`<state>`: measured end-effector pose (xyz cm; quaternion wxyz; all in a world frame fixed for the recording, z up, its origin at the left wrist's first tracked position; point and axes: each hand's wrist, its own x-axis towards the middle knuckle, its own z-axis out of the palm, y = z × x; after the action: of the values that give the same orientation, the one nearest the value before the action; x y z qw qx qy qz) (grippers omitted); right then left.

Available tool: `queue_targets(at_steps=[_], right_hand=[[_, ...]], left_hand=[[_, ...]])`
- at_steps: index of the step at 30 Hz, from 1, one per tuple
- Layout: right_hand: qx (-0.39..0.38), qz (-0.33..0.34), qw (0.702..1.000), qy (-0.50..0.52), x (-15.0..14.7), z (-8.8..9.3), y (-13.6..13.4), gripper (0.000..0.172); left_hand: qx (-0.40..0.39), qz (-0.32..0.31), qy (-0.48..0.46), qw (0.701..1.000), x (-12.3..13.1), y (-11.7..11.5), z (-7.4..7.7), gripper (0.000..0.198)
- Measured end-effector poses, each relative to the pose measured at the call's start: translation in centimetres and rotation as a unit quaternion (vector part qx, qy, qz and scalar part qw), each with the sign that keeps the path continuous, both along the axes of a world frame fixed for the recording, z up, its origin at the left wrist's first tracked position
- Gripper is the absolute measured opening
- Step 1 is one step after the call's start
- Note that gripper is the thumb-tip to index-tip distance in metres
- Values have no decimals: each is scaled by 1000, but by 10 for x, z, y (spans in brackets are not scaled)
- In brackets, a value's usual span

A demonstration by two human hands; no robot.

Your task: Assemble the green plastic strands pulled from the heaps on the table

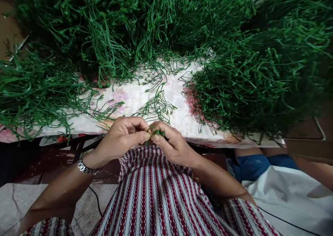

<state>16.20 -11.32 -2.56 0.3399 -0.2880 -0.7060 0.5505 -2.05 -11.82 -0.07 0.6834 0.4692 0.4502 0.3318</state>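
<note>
Close in front of my body, my left hand (127,135) and my right hand (170,142) meet with thumbs and forefingers pinched. Between the fingertips is a small piece of thin green stem (159,132), its tips curling out over my right thumb and forefinger. Most of the piece is hidden by the fingers. Just beyond the hands, a few loose branched green stems (159,102) lie on a floral tablecloth (177,120). They look like artificial plant stems, though I cannot be sure.
Large heaps of similar stems cover the back (145,21), the left (33,90) and the right (247,80) of the table. At right sits another person in blue shorts (253,166) and a white garment (291,194). A dark cable (96,198) hangs at lower left.
</note>
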Motion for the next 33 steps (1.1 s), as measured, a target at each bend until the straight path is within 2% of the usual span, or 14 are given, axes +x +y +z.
queue_targets(at_steps=[3,7,12,17,21,24,27,29,31,33], right_hand=[[-60,-27,998,11,-9,-7,-6,21],[-43,-41,998,22,-13,-8,-9,19],[-54,-50,997,17,-15,-11,-10,16],[-109,-30,990,84,-17,-18,-10,16],[-108,-24,990,89,-16,-17,-9,17],[-110,4,988,108,-15,-13,-8,20],[-96,22,987,131,-15,-12,-9,22],[-70,32,989,128,-15,-14,-11,24],[-60,39,991,110,-15,-18,-13,26],[-65,26,993,93,-14,-18,-15,27]], left_hand=[[-12,65,-22,998,7,0,-3,14],[7,125,-22,992,10,0,-8,14],[32,126,-5,992,10,-2,-14,13],[35,108,-40,993,10,-4,-16,11],[53,128,-119,983,13,-6,-18,9],[30,127,-211,969,17,-8,-18,10],[-18,110,-273,956,18,-7,-14,12],[-27,129,-290,948,15,-4,-10,13],[-1,155,-283,946,7,0,-5,13],[44,148,-237,959,-4,1,1,11]])
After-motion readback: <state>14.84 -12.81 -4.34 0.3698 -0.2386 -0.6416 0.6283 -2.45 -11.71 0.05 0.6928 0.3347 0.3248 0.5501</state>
